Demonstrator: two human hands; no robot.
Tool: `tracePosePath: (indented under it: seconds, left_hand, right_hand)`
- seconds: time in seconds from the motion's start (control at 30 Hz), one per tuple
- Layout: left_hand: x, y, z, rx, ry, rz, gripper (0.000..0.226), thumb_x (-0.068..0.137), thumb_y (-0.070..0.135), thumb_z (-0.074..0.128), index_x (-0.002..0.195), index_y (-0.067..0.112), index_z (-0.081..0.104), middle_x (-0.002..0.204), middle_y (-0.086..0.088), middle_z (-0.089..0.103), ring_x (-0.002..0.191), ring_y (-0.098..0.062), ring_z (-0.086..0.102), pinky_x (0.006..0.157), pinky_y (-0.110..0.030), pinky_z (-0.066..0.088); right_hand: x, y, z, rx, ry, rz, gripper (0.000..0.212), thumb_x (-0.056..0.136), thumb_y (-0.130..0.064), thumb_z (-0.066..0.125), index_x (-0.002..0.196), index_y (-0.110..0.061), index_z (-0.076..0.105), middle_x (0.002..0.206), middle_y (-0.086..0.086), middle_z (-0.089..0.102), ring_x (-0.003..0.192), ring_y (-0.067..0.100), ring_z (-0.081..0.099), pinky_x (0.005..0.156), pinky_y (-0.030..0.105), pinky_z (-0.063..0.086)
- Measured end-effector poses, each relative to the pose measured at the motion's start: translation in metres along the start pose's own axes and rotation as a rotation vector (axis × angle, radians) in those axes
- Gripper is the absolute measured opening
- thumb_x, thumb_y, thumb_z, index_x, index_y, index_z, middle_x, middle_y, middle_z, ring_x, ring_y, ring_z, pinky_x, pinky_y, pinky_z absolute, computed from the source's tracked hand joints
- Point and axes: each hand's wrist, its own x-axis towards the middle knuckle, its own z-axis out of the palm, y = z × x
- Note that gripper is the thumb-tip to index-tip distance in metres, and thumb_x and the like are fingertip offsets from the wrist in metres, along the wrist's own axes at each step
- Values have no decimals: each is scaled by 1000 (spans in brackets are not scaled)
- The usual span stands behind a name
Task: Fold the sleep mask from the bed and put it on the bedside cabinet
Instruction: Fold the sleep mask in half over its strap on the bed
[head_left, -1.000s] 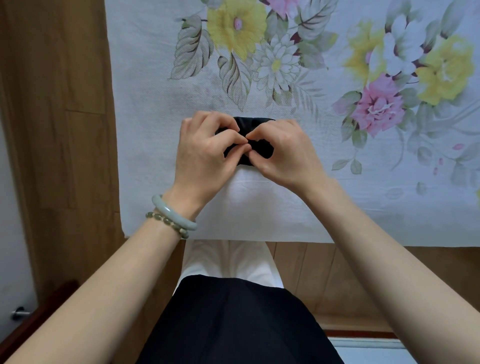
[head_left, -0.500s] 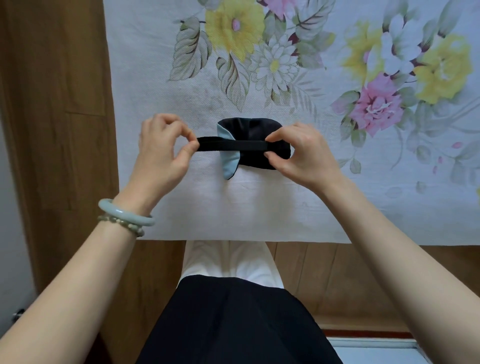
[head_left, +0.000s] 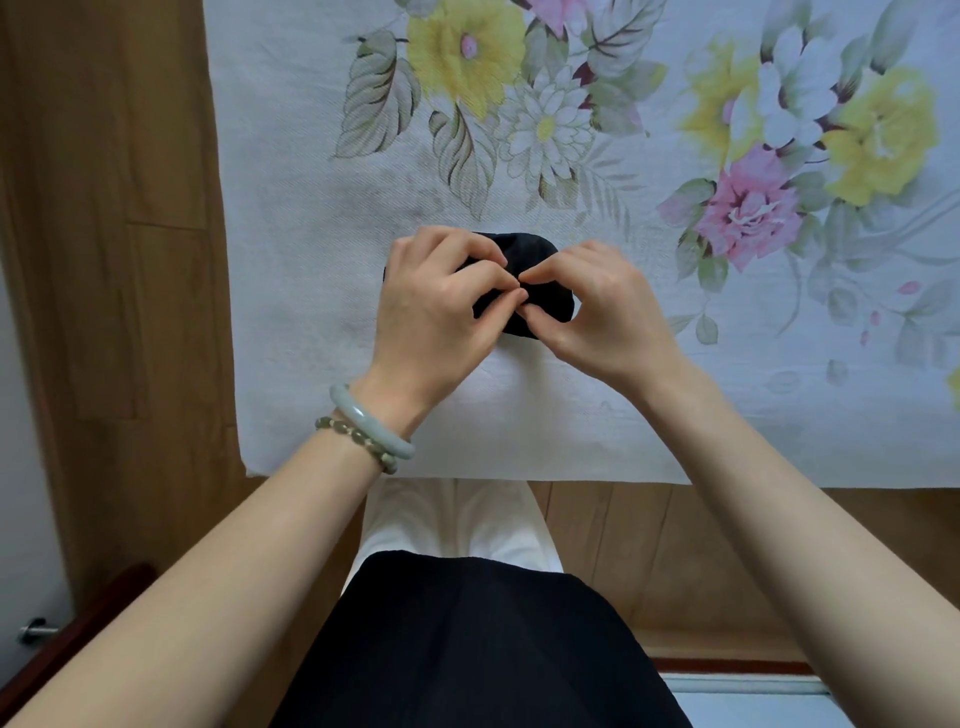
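Centrally in the frame, both hands are meeting over the sleep mask (head_left: 524, 260), which is lying on the floral bedsheet (head_left: 571, 415) a little above mid-picture. Left hand (head_left: 436, 312) is pinching black fabric between thumb and forefinger; right hand (head_left: 602, 312) is doing the same, fingertips of the two touching. Mask is showing as a small dark bundle, rounded along its upper edge, mostly covered by the hands; strap cannot be made out. Judging the step as tucking the fold tight. Doing it well likely means keeping the pinch low against the sheet, holding the layers square, and not letting go until one hand is gripping the whole bundle. Bedside cabinet is not identifiable in view.
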Motion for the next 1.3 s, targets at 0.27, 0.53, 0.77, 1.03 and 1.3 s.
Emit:
tracePosePath:
  seconds: [0.27, 0.53, 0.77, 1.03, 1.3]
  left_hand:
    - [0, -18, -13, 5, -74, -91, 12, 80, 20, 62, 74, 9, 62, 93, -4, 63, 100, -25, 50, 81, -24, 26]
    - [-9, -34, -20, 3, -115, -158, 12, 80, 19, 65, 76, 8, 64, 91, -6, 62, 99, -30, 51, 81, -31, 33]
    - [-6, -16, 5, -104, -252, -169, 63, 64, 43, 79, 115, 14, 57, 126, -11, 49, 115, -30, 44, 98, -37, 35]
    - [-5, -32, 11, 169, -130, -272, 30, 62, 34, 66, 81, 11, 58, 111, -10, 57, 108, -33, 49, 80, -39, 37]
    - [-36, -93, -15, 141, -193, -262, 15, 79, 9, 64, 94, 7, 64, 114, -18, 53, 106, -36, 46, 84, -33, 37]
  right_hand:
    - [-8, 16, -2, -19, 88, 62, 14, 70, -10, 72, 82, -2, 68, 84, 13, 68, 81, 33, 58, 70, 38, 47]
    - [-12, 22, -1, 93, 56, 173, 16, 71, -7, 73, 87, -6, 70, 83, 10, 67, 79, 22, 62, 73, 29, 48]
    - [-11, 19, 8, 321, 58, 359, 25, 75, -1, 62, 97, -12, 63, 82, 2, 64, 76, 11, 63, 62, 8, 49]
    - [-8, 20, 20, 104, 68, 313, 20, 73, -6, 63, 91, -11, 65, 83, 8, 61, 70, 24, 58, 63, 37, 52]
    - [-20, 43, 17, 275, 67, 502, 22, 74, -2, 61, 86, -20, 65, 78, -3, 66, 67, -2, 60, 63, 6, 46]
